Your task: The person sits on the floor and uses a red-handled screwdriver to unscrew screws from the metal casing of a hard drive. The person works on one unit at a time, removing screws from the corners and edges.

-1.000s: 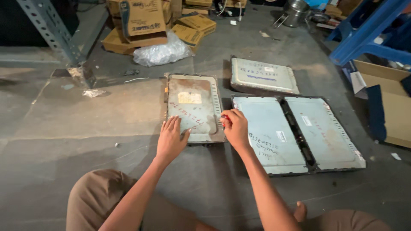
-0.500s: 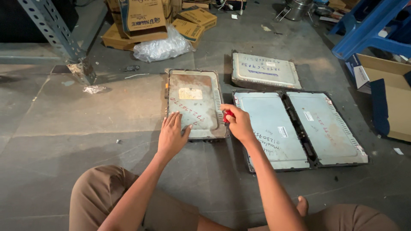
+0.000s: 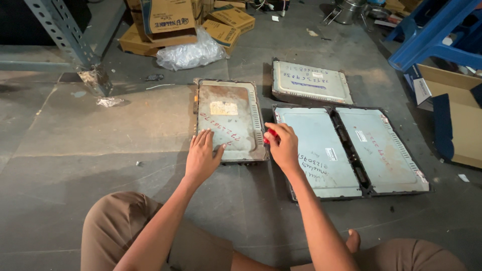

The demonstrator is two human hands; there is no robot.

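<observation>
Four flat metal panels lie on the concrete floor (image 3: 100,165). The left hand (image 3: 202,158) rests palm down on the near left corner of the rusty panel (image 3: 228,120), fingers (image 3: 203,138) spread wide and flat, gripping nothing. This panel sits straight ahead of the seated person, its long side running away from them, with one pale label and red writing on its face.

The right hand (image 3: 282,146) is at the rusty panel's right edge, fingers curled tight around a small red tool (image 3: 270,135); only a bit of red shows, so its kind cannot be told.

Just right of that hand lie two pale blue panels side by side, touching: the near one (image 3: 317,150) and the far one (image 3: 379,145). A fourth, grey panel (image 3: 311,83) lies beyond them, apart.

Farther off: several cardboard boxes (image 3: 168,20) stacked together, one clear plastic bag (image 3: 190,54) against them, one slotted steel post (image 3: 65,42) at left, one blue frame (image 3: 432,35) and one open carton (image 3: 459,118) at right.
</observation>
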